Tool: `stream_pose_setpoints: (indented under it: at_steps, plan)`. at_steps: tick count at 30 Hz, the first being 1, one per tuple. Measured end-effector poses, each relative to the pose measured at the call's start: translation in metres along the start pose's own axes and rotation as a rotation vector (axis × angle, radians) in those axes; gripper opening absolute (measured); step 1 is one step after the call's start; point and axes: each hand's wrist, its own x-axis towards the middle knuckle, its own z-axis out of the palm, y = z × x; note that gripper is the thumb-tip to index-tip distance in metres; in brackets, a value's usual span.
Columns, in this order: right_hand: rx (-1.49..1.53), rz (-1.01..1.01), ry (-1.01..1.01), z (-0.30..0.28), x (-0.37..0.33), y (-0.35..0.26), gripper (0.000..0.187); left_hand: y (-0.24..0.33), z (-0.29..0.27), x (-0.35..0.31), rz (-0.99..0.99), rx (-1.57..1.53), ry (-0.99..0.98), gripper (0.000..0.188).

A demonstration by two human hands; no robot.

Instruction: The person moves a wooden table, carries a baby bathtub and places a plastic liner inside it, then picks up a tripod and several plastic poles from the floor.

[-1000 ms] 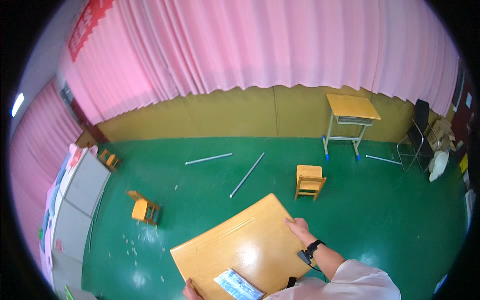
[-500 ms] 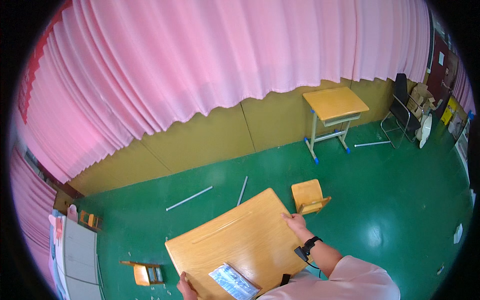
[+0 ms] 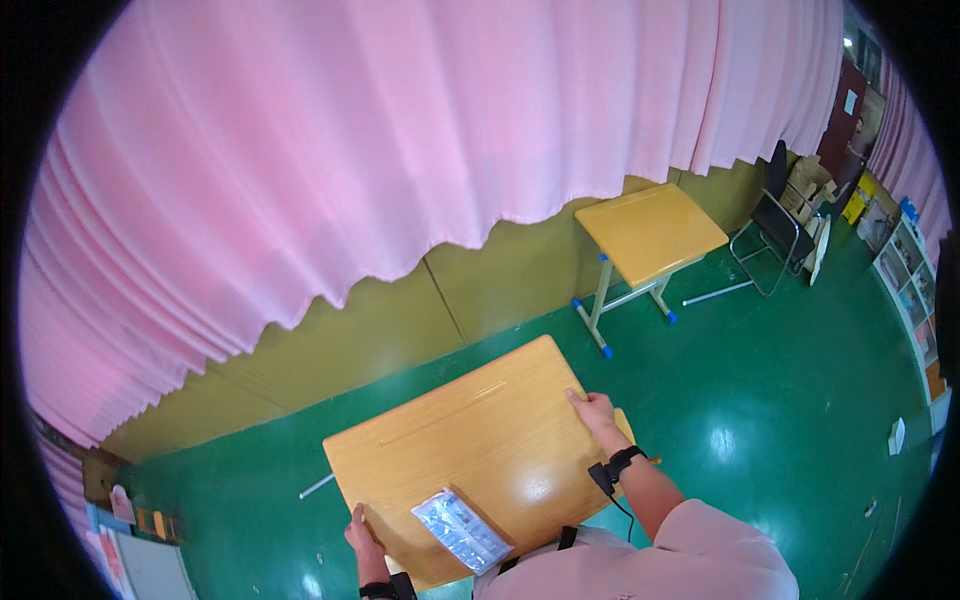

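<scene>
A wooden-topped school desk (image 3: 440,410) is right in front of me, its top seen from above. My left hand (image 3: 365,540) grips its left edge, the thumb on top and the fingers out of sight beneath. Around the right edge is my right hand (image 3: 595,412), its thumb on the wood. Close to my body, a clear plastic packet with bluish-white contents (image 3: 462,530) lies on the desktop. The desk's legs are hidden under the top.
A second desk (image 3: 655,235) stands by the wall below a pink curtain (image 3: 400,130). A black chair (image 3: 780,225) and cardboard boxes (image 3: 808,185) are at the far right. A small wooden chair (image 3: 625,425) is partly covered by my desk. Metal tubes (image 3: 315,487) lie on the green floor.
I have moved forward toward the wall with the desk between my hands. It now covers most of the small chair and the floor tubes. The packet stays on top.
</scene>
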Motion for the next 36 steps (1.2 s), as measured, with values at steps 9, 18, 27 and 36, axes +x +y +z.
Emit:
stream_pose_setpoints:
  at_steps: [9, 18, 27, 36]
  plan:
    - [-0.013, 0.121, 0.167, -0.021, 0.175, -0.053, 0.059, 0.015, 0.243, 0.118, 0.007, 0.114, -0.18, 0.03]
    - [0.028, 0.136, 0.118, -0.022, 0.326, -0.128, 0.056, 0.032, 0.413, 0.194, -0.035, 0.201, -0.153, 0.033]
    - [-0.025, 0.208, -0.014, 0.011, 0.415, -0.124, 0.074, 0.003, 0.456, 0.246, -0.142, 0.137, -0.147, 0.032]
    - [-0.16, 0.129, 0.16, 0.03, 0.425, -0.127, 0.073, -0.002, 0.463, 0.263, -0.105, 0.169, -0.094, 0.037]
